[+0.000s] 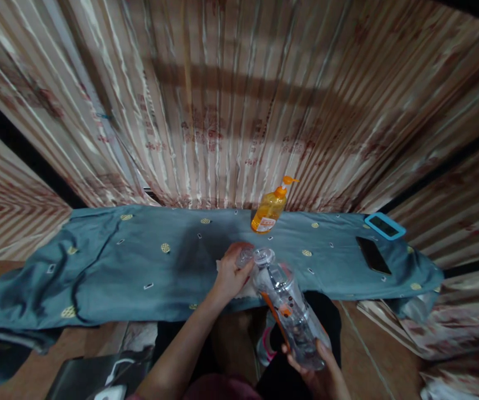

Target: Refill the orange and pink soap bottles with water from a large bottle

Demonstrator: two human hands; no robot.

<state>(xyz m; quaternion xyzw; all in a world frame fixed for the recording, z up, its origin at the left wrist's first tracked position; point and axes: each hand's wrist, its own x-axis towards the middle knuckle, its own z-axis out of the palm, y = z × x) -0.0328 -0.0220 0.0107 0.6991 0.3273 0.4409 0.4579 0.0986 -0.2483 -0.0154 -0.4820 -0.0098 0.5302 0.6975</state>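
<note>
A clear plastic bottle (291,314) with an orange strap lies tilted between my hands, mouth pointing away from me. My right hand (318,369) grips its base from below. My left hand (233,272) is closed at the bottle's mouth on a small clear lid (247,256). Under my left hand a pale cloth or tissue (245,289) lies on the blue-grey cloth (139,261) that covers the low table in front of me.
An orange pump bottle (269,210) stands at the table's far edge by the striped curtain (222,100). A dark phone (373,254) and a blue-cased device (384,225) lie at the right end. A dark object (97,378) sits on the floor at lower left.
</note>
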